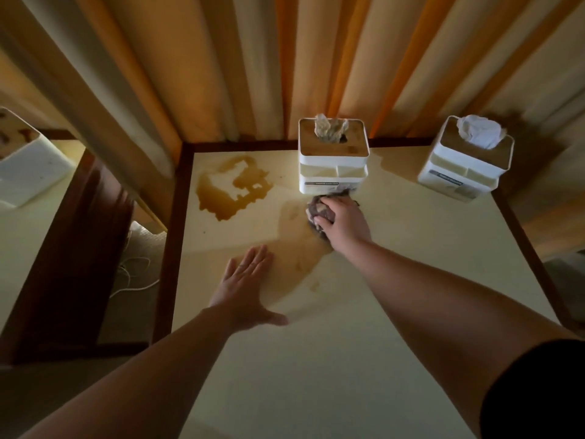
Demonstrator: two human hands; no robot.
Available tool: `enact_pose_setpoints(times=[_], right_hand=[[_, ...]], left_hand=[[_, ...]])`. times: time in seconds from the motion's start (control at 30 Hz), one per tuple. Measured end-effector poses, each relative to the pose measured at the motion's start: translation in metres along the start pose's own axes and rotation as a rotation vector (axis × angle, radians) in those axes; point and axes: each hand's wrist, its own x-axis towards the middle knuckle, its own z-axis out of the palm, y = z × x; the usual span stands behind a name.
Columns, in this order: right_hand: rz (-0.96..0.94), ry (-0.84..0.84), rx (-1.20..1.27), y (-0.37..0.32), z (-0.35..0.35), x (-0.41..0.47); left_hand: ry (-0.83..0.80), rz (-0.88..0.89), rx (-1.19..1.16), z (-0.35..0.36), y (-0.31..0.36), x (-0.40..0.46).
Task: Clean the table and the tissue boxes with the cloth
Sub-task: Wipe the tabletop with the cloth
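Dark wood trim runs round the pale desk (364, 359), whose far edge sits against the hanging curtains (221, 64) and whose left edge drops to a gap with a white cord (136, 280) on the floor. Two tissue boxes stand along the far edge: the middle tissue box (334, 156) and, well apart at the far right corner, the right tissue box (465, 160). A brown puddle (234, 188) lies at the far left, and a thinner wet smear (300, 248) spreads between the hands; the near half of the desk and the stretch right of the arm are open. The right hand (343, 221) reaches far forward on a straight arm, fingers curled over the bunched dark cloth (318, 212), pressing it to the desk just in front of the middle tissue box. The left hand (243, 286) lies flat on the desk, palm down, fingers straight and close together, thumb spread to the right.
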Motion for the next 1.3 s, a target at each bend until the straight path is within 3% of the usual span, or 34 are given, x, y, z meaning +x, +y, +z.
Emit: enact_pose_setpoints(times=[0.13, 0.27, 0.37, 0.5, 0.7, 0.9, 1.1, 1.3], right_hand=[[-0.143, -0.132, 0.015, -0.026, 0.018, -0.019], [-0.281, -0.219, 0.026, -0.009, 0.017, -0.068], [-0.203, -0.254, -0.013, 0.024, 0.000, -0.096], [-0.009, -0.122, -0.069, 0.057, -0.019, -0.092], [0.036, 0.000, -0.011, 0.004, 0.006, -0.016], [-0.178, -0.235, -0.037, -0.059, 0.036, -0.004], [-0.364, -0.382, -0.010, -0.019, 0.005, -0.084], [-0.121, -0.258, -0.094, 0.044, -0.022, -0.083]], left_hand=[[0.023, 0.002, -0.008, -0.001, 0.000, -0.001], [0.065, 0.025, 0.007, -0.003, -0.001, -0.003], [0.055, 0.042, 0.046, -0.005, -0.003, -0.004], [0.013, 0.060, 0.070, -0.005, -0.006, -0.004], [0.009, 0.073, 0.000, -0.003, -0.010, -0.005], [0.035, 0.079, 0.012, -0.001, -0.014, -0.010], [0.038, 0.122, 0.005, -0.012, -0.024, -0.019], [0.063, 0.073, 0.021, -0.008, -0.030, -0.024]])
